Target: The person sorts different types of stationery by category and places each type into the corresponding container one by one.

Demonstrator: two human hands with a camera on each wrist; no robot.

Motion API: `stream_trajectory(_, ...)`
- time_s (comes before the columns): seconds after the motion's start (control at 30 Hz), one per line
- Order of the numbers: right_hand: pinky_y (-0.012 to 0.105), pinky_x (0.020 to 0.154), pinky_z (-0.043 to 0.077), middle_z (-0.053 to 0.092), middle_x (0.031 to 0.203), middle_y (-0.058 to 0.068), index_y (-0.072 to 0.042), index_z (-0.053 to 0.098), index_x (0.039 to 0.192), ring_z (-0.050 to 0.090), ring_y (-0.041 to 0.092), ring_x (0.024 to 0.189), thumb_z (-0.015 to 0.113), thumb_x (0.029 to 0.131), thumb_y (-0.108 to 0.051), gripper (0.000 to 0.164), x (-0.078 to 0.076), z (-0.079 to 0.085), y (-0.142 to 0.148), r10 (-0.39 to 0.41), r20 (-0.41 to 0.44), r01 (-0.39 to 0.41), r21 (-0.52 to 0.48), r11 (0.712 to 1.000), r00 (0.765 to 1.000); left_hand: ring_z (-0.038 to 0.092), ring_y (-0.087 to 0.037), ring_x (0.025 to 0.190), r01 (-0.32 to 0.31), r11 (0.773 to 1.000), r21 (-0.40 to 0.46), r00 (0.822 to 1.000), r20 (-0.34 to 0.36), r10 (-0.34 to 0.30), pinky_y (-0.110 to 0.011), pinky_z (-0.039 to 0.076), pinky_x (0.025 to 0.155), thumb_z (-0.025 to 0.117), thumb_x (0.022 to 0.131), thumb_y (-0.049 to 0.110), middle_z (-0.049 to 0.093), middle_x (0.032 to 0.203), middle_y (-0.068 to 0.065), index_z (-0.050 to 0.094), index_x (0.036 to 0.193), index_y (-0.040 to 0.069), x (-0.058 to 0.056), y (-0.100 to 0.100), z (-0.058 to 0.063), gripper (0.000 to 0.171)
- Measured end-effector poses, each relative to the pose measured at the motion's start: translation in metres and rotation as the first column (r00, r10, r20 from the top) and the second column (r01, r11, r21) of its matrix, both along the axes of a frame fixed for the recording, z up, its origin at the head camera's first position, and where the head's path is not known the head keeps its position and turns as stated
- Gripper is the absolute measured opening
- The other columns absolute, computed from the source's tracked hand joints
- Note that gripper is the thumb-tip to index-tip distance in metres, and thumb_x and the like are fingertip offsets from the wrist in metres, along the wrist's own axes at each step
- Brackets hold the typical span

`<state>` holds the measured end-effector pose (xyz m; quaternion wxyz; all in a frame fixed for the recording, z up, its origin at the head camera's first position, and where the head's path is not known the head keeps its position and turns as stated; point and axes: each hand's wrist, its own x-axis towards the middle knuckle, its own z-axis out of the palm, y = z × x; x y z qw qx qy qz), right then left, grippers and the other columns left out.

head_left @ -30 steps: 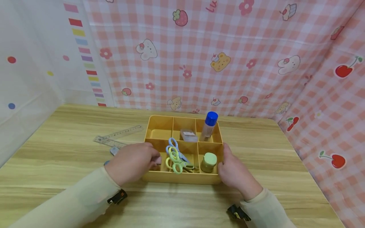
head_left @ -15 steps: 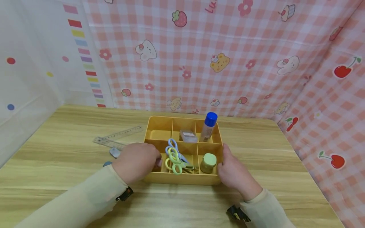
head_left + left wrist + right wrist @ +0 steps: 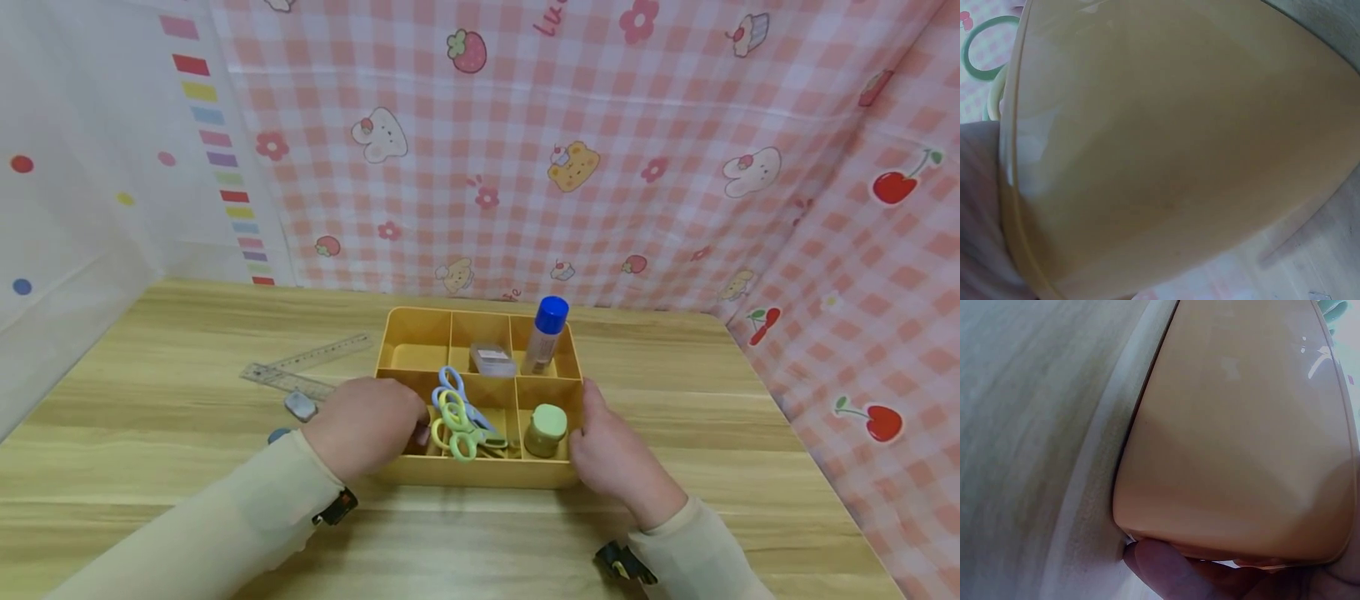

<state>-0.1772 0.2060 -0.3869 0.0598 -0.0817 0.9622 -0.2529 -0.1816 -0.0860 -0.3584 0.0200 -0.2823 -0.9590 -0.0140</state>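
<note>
A yellow divided storage box (image 3: pixel 480 473) stands on the table. My left hand (image 3: pixel 371 425) reaches over its left rim into the front left compartment. Its fingers pinch a small pinkish block (image 3: pixel 423 435), mostly hidden behind them. My right hand (image 3: pixel 617 450) grips the right side of the box, thumb near the rim; in the right wrist view its fingers (image 3: pixel 1166 565) curl round the box's far end. Blue, yellow and green-handled scissors (image 3: pixel 459 421) lie in the front middle compartment. A green-lidded jar (image 3: pixel 546 430) sits front right. The left wrist view is filled by the box wall (image 3: pixel 1172 137).
At the back of the box are a clear small case (image 3: pixel 492 360) and a glue stick with a blue cap (image 3: pixel 547 333). Left of the box lie a clear folding ruler (image 3: pixel 288 375), a grey-blue oval piece (image 3: pixel 301 406) and a round blue piece (image 3: pixel 278 435), partly behind the sleeve.
My left hand has moved slightly right and deeper into the front left compartment, and the pinkish block shows less. The right hand keeps its grip on the box.
</note>
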Motion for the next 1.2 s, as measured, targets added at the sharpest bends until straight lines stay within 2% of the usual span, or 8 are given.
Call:
stream_trajectory(0.5,0.054,0.101,0.034,0.036,0.139,0.031,0.006,0.004,0.146,0.037,0.034,0.122,0.038,0.091,-0.011,0.068,0.0,0.0002,-0.0004,0.001,0.005,-0.001,-0.001,1.0,1.0,0.045,-0.004,0.055,-0.005,1.0,-0.022,1.0,0.01,0.006,-0.027,0.045,0.048,0.067,0.084,0.02,0.055,0.066,0.014,0.062,0.067,0.028,-0.0004,0.0004,0.0,0.019)
stream_trajectory(0.63,0.055,0.1,0.035,0.036,0.139,0.031,0.006,0.003,0.147,0.038,0.034,0.121,0.038,0.091,-0.011,0.068,-0.0002,0.0005,-0.0007,-0.005,0.012,0.005,0.002,1.0,1.0,0.047,-0.006,0.056,-0.004,1.0,-0.024,1.0,0.03,0.004,-0.03,0.046,0.048,0.068,0.085,0.031,0.058,0.067,0.012,0.065,0.072,0.025,-0.0006,0.0,0.0002,0.015)
stream_trajectory(0.73,0.055,0.099,0.036,0.037,0.137,0.031,0.006,0.004,0.146,0.04,0.033,0.12,0.039,0.091,-0.012,0.068,0.0001,0.0009,-0.0009,-0.006,0.008,0.006,0.002,1.0,1.0,0.049,-0.006,0.057,-0.006,1.0,-0.024,0.999,0.038,0.007,-0.031,0.046,0.049,0.067,0.083,0.043,0.06,0.07,0.011,0.066,0.075,0.024,-0.001,-0.0002,0.0001,0.021)
stream_trajectory(0.9,0.055,0.097,0.039,0.04,0.135,0.031,0.005,0.006,0.147,0.043,0.032,0.116,0.039,0.091,-0.011,0.067,0.0009,0.0018,-0.0011,-0.006,0.001,0.006,-0.004,1.0,1.0,0.049,-0.006,0.057,-0.014,0.999,-0.029,0.999,0.033,0.015,-0.032,0.047,0.049,0.067,0.08,0.048,0.06,0.071,0.011,0.066,0.075,0.024,-0.0016,-0.0003,-0.0008,0.025)
stream_trajectory(1.07,0.055,0.098,0.038,0.039,0.136,0.03,0.005,0.005,0.147,0.042,0.033,0.117,0.039,0.091,-0.012,0.067,0.001,0.0024,-0.0013,-0.012,0.01,0.012,0.001,1.0,1.0,0.049,-0.006,0.059,-0.026,0.999,-0.038,0.999,0.041,0.027,-0.03,0.047,0.049,0.066,0.085,0.036,0.06,0.072,0.012,0.067,0.079,0.026,-0.0015,0.0001,-0.0015,0.013)
stream_trajectory(1.2,0.055,0.098,0.038,0.038,0.137,0.03,0.005,0.005,0.147,0.042,0.032,0.117,0.039,0.091,-0.012,0.067,0.0009,0.0031,-0.0016,-0.015,0.016,0.015,0.002,1.0,1.0,0.05,-0.005,0.06,-0.028,1.0,-0.002,0.999,0.025,0.028,-0.029,0.047,0.05,0.067,0.085,0.028,0.06,0.072,0.012,0.066,0.079,0.026,-0.001,-0.0019,-0.0031,0.007)
